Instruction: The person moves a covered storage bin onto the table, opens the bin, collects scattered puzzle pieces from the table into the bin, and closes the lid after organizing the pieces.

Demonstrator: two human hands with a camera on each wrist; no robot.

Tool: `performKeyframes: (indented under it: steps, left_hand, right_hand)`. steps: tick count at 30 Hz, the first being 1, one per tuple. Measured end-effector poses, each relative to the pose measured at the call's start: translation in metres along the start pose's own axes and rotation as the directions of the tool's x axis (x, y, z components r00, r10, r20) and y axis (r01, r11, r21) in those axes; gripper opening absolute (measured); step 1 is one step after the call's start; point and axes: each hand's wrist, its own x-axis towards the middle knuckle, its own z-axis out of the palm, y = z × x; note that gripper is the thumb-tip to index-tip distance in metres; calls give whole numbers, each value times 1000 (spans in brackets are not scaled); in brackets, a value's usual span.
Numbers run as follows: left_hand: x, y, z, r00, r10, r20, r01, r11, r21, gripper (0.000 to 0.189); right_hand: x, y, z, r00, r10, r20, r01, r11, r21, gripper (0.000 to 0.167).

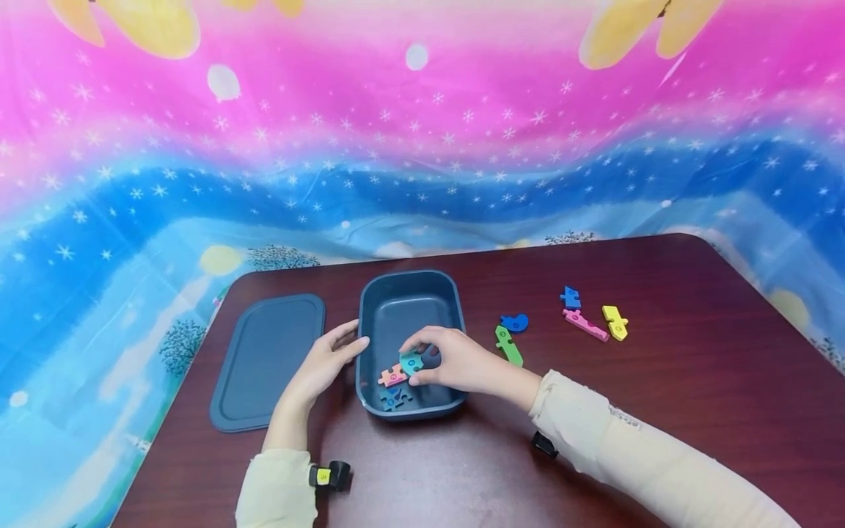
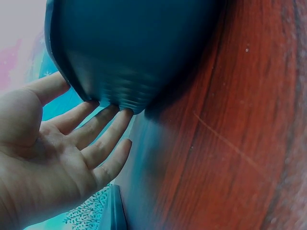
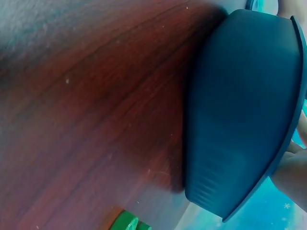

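A dark blue-grey plastic box (image 1: 412,293) stands uncovered on the table. My left hand (image 1: 330,359) holds its left wall, the thumb over the rim and the fingers against the outside. In the left wrist view, the fingertips (image 2: 125,114) touch the box's outer wall (image 2: 124,52). Over the box, my right hand (image 1: 455,361) pinches a teal puzzle piece (image 1: 411,363) between thumb and fingers. An orange-pink puzzle piece (image 1: 392,376) and a dark blue-teal one (image 1: 394,400) lie inside, near the box's front left. The right wrist view shows mostly the box's outer side (image 3: 240,110).
Left of the box lies its flat lid (image 1: 271,359). To the right are green (image 1: 508,345) and blue (image 1: 515,322) puzzle pieces. Farther right lie another blue piece (image 1: 571,297), a pink one (image 1: 586,325) and a yellow one (image 1: 615,323). A patterned cloth (image 1: 422,147) hangs behind the table.
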Motion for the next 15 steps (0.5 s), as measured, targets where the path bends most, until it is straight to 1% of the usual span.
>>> performKeyframes:
  steps: [5, 15]
  left_hand:
    - [0, -1, 1, 1000, 7, 1, -7, 1000, 8, 67]
    - [0, -2, 0, 1000, 8, -1, -8, 1000, 5, 67]
  right_hand:
    - [1, 1, 2, 1000, 4, 2, -4, 1000, 4, 37]
    - [4, 2, 5, 999, -7, 33, 7, 1000, 6, 44]
